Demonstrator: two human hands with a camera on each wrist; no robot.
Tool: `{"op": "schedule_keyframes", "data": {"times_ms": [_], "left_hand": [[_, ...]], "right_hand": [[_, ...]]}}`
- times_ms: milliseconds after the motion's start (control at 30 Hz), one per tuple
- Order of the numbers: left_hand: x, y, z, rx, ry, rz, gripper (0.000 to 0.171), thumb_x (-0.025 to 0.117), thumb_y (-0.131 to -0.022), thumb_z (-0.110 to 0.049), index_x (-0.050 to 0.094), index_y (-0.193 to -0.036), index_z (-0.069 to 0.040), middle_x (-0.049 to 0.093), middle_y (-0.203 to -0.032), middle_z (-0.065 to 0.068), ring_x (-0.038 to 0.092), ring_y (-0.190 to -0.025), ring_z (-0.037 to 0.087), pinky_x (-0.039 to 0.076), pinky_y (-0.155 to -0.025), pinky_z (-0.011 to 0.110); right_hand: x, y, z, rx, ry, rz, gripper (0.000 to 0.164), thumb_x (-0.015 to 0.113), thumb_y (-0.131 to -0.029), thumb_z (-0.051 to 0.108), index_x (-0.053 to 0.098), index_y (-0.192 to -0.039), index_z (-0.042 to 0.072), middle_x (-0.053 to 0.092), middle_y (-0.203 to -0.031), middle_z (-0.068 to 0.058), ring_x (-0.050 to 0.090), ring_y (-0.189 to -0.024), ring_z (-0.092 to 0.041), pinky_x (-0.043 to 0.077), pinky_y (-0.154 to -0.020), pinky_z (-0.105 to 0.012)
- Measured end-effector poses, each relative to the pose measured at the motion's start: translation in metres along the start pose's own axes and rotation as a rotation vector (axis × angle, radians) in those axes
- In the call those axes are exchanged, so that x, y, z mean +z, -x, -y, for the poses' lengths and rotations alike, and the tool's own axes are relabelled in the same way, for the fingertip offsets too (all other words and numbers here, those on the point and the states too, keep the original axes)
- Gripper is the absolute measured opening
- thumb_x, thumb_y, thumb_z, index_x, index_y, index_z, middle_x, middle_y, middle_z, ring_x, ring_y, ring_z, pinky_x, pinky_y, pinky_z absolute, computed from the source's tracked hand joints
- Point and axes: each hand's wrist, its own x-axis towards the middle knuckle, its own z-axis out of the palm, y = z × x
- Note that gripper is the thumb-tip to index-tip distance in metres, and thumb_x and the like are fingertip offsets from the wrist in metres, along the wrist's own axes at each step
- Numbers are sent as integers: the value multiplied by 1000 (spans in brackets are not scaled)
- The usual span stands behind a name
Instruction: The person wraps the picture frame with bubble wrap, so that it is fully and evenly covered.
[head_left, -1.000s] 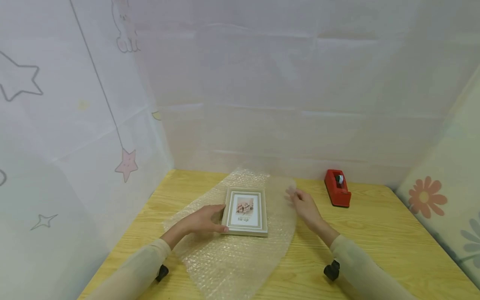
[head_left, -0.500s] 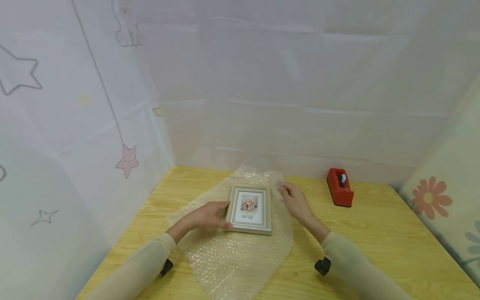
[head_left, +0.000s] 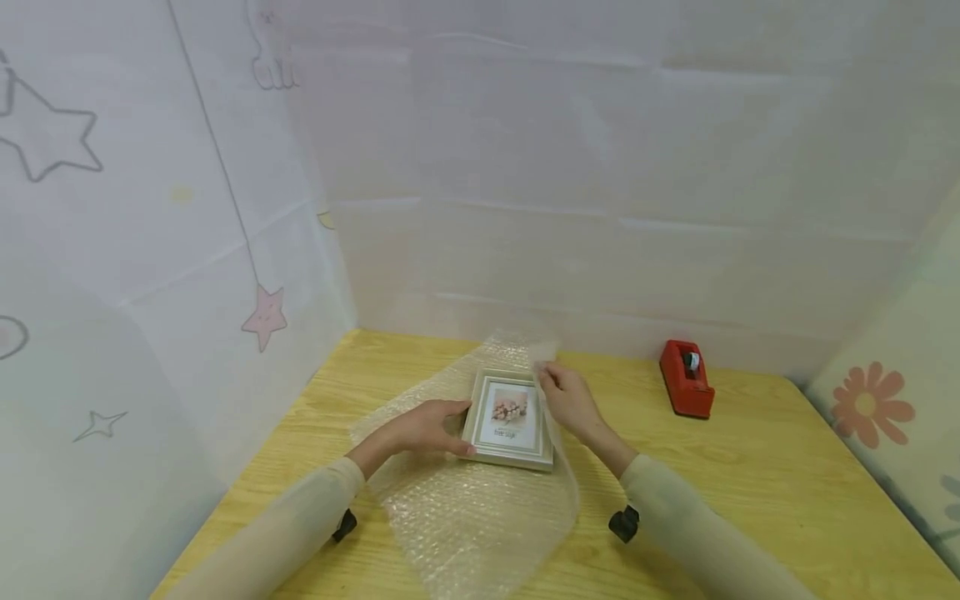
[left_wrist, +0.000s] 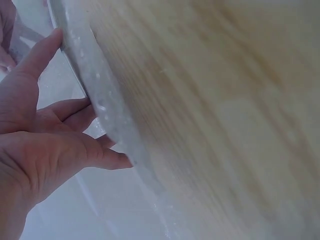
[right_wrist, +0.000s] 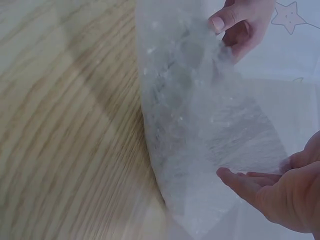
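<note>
A silver-toned picture frame with a floral print lies face up on a sheet of bubble wrap. At its left edge is my left hand; the thumb touches near the lower left corner and the fingers reach along the side. In the left wrist view the left hand's fingers rest against the frame's rim and the wrap, not curled round it. My right hand pinches the wrap's right edge, which stands raised beside the frame. The right wrist view shows the lifted wrap between both hands.
A red tape dispenser stands at the back right of the wooden table. Pale printed cloth hangs behind the table and along both sides. A black wrist camera shows under the right sleeve.
My right hand has moved left toward the frame, bringing the wrap's right edge up and inward. The left hand has stayed at the frame's left side.
</note>
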Motion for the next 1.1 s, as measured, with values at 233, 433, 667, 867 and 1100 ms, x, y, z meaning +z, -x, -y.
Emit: {"op": "schedule_keyframes", "data": {"times_ms": [233,433,667,867,1100], "left_hand": [[1,-5,-6,2,-16,7,97,84,-83,-45,38,-155,0,40,-156,16,35,-143,35,30,-115,50],[2,-11,-6,-4,-21,-6,97,86,-82,-43,39,-154,1,42,-155,17,37,-143,34,30,-115,48],[4,-10,-4,3,0,-6,98,86,-82,-43,39,-154,2,42,-155,16,36,-143,34,30,-115,49],[1,-10,-4,0,-21,-9,97,86,-82,-44,40,-154,1,42,-155,15,37,-143,34,31,-114,48],[2,-9,-5,4,-14,-6,96,86,-82,-43,40,-154,1,42,-155,16,37,-142,35,31,-115,49]], "right_hand": [[17,-5,1,-30,15,-20,23,49,-108,10,67,-97,2,43,-65,-2,38,-55,-14,34,-51,-29],[37,-5,-5,-49,82,52,25,46,-109,10,66,-97,0,42,-64,0,38,-52,-11,34,-48,-27],[53,0,-9,10,127,135,37,46,-106,6,58,-139,-6,50,-65,0,38,-49,-9,33,-46,-25],[61,-5,-11,53,148,177,37,45,-107,7,57,-139,-7,55,-72,-5,40,-51,-10,36,-51,-28],[71,-2,-11,56,311,220,37,48,-108,13,58,-139,-5,65,-84,-11,41,-51,-11,39,-51,-32]]}}
